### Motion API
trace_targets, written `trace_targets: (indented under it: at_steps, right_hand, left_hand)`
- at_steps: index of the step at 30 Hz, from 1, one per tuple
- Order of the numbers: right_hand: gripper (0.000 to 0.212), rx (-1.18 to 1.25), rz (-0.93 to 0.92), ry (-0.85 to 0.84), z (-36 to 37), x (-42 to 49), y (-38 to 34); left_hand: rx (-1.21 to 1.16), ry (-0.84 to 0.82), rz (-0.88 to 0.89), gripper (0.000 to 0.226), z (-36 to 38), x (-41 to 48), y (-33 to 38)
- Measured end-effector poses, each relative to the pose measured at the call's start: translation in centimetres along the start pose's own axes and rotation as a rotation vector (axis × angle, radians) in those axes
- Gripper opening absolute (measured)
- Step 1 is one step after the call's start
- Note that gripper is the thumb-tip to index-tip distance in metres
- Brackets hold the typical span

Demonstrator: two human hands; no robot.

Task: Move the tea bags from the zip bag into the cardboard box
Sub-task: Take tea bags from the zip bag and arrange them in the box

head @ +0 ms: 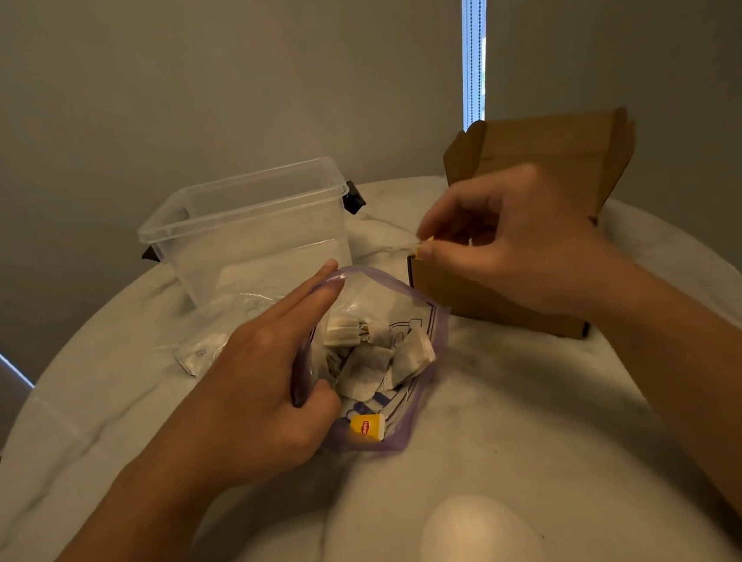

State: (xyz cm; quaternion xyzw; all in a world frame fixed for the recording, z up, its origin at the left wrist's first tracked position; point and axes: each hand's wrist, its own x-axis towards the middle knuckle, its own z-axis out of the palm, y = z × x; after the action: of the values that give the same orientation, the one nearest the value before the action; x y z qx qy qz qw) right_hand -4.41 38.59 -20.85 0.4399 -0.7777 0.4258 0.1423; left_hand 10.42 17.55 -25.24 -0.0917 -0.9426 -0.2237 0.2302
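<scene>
While the left hand (pixel 256 382) holds the clear, purple-tinted plastic zip bag (pixel 440 333) by its left wall, fingers laid straight along the outside and thumb hooked over the near rim, the bag's mouth gapes wide toward me. The zip bag stands at the middle of the round white marble table (pixel 489 450). Inside it is a heap of pale paper tea bags (pixel 368 362), with one yellow square tag (pixel 367 427) lying low against the near wall. The right hand (pixel 515 239) is raised over the near left corner of the open brown cardboard box (pixel 489 301), thumb and forefinger pinching a small yellowish bit (pixel 424 243); too small to tell what it is, other fingers loosely curled. The cardboard box sits just right of the zip bag, lid flap upright behind it; its inside is hidden by the hand. A clear rectangular plastic tub (pixel 246 229) with black side clips stands behind and left of the zip bag, lid off. A flat clear plastic pouch (pixel 199 354) lies beside the tub, left of the left hand. Grey roller blinds hang behind the table, with a bright strip of window (pixel 473 44) between them.
</scene>
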Motion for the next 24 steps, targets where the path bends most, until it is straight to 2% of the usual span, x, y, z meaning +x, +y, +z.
trace_targets:
  at_steps: [4, 9, 15, 18, 24]
  right_hand:
    - [0.013, 0.067, -0.056, -0.18, 1.5, -1.0, -1.3]
    - [0.018, 0.006, -0.109, -0.314, 2.0, -1.2, -1.5]
    - [0.022, -0.298, -0.294, -0.521, 3.4, -1.7, -2.4]
    - [0.025, -0.448, -0.329, -0.628, 4.6, -1.8, -2.7]
    - [0.026, -0.571, -0.357, -0.683, 5.6, -1.8, -2.1]
  left_hand:
    - [0.007, 0.001, 0.001, 0.083, 0.0, 0.0, 0.1]
    - [-0.005, 0.008, 0.013, 0.082, 0.0, 0.1, 0.3]
    - [-0.019, 0.011, 0.026, 0.081, 0.1, 0.1, 0.4]
    - [-0.008, 0.009, 0.018, 0.082, 0.1, 0.0, 0.3]
    - [-0.012, 0.008, 0.008, 0.083, 0.2, 0.0, 0.3]
